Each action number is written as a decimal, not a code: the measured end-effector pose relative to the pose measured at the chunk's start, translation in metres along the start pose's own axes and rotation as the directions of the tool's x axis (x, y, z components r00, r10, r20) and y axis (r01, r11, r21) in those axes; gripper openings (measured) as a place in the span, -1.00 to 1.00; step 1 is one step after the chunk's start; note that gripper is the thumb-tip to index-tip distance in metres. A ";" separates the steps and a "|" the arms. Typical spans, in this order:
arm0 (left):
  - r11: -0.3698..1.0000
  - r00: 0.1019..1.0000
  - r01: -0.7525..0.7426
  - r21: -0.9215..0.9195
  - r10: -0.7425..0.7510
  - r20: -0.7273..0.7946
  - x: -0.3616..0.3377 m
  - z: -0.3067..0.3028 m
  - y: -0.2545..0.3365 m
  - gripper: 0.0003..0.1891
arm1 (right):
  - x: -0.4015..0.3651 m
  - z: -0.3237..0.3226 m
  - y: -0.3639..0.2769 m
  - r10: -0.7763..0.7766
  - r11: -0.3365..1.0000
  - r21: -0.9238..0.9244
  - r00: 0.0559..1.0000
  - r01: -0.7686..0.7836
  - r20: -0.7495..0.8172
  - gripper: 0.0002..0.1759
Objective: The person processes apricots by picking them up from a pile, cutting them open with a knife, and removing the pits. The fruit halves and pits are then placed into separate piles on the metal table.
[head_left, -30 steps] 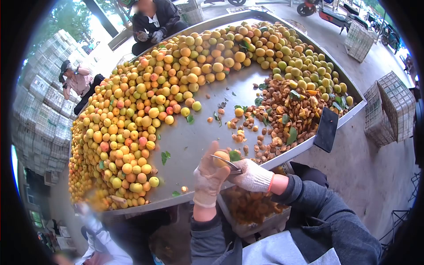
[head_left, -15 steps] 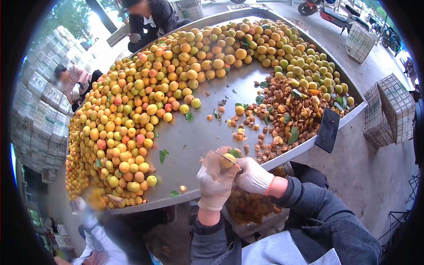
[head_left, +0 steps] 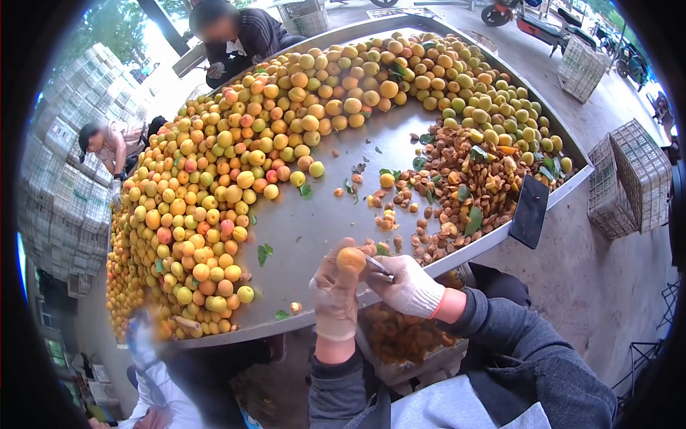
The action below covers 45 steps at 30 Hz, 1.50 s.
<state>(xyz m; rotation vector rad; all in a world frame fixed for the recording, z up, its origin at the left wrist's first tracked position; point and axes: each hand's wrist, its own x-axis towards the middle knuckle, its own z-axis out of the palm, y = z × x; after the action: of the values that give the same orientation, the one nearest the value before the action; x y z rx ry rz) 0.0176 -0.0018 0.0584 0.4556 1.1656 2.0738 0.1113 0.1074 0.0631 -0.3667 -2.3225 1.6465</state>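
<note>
My left hand (head_left: 334,294), in a pale glove, is closed around an apricot (head_left: 351,260) just above the table's front edge. In my gloved right hand (head_left: 409,286) is a small knife (head_left: 379,267), its metal blade angled toward the fruit. Whether the blade touches the apricot I cannot make out. Below my hands, a crate (head_left: 421,368) holds apricot pieces (head_left: 400,334). Just beyond them on the metal table (head_left: 314,229) lie pits (head_left: 429,247) and a few leaves.
A large heap of apricots (head_left: 214,193) covers the table's left and far sides. Pits form a pile (head_left: 471,179) at right, near a black phone (head_left: 530,211) on the rim. Co-workers sit at far left (head_left: 114,143), back (head_left: 236,36) and near left (head_left: 153,386). Plastic crates (head_left: 629,179) stand right.
The apricot has turned and shifted left and up in my left hand, and the knife has drawn back right. Co-workers at the far side have leaned and moved their arms.
</note>
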 end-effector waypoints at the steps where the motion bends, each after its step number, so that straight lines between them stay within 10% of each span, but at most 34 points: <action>1: 0.999 0.999 -0.034 -0.038 0.034 0.009 -0.001 0.003 0.002 -0.43 | 0.000 0.002 0.003 0.055 0.995 0.088 0.998 -0.053 -0.013 -0.77; 15: 0.995 0.999 -0.014 -0.097 0.009 -0.053 -0.001 0.011 0.002 -0.45 | -0.003 -0.001 -0.001 0.033 0.999 -0.006 0.999 -0.033 -0.037 -0.78; 23: 0.706 0.973 -0.220 0.673 0.113 0.199 -0.002 0.001 0.011 -0.44 | 0.006 -0.020 0.013 0.105 0.994 -0.032 0.952 -0.100 0.288 -0.77; 26: 0.989 0.997 -0.077 0.127 0.074 0.029 -0.003 0.013 0.003 -0.44 | 0.003 -0.014 0.001 -0.017 1.000 0.015 0.991 0.015 0.135 -0.70; 29: 0.997 0.998 -0.043 0.058 0.040 0.056 -0.002 0.009 -0.004 -0.45 | 0.004 -0.012 -0.004 -0.030 0.999 -0.025 0.999 0.031 0.033 -0.69; 33: 0.987 0.998 -0.059 0.148 0.058 0.010 -0.006 0.015 0.001 -0.47 | 0.002 -0.009 -0.001 0.000 0.995 -0.100 1.000 -0.002 -0.021 -0.71; 35: 0.746 0.964 -0.251 0.617 0.251 0.089 -0.006 0.014 0.008 -0.49 | 0.002 -0.007 0.001 0.012 0.988 -0.153 1.000 -0.015 -0.021 -0.71; 43: 0.831 0.975 -0.170 0.530 0.221 -0.034 -0.006 0.024 0.003 -0.50 | 0.010 -0.014 -0.007 0.189 0.980 0.024 0.962 -0.197 0.197 -0.80; 45: 0.895 0.977 -0.103 0.433 0.172 -0.124 -0.006 0.024 0.004 -0.50 | 0.009 -0.008 -0.007 0.134 0.976 -0.193 0.979 -0.103 0.155 -0.83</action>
<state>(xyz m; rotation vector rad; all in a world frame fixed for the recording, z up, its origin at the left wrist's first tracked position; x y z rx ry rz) 0.0349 0.0065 0.0743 0.5988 1.7423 1.9972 0.1059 0.1154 0.0727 -0.4286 -2.6362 1.5732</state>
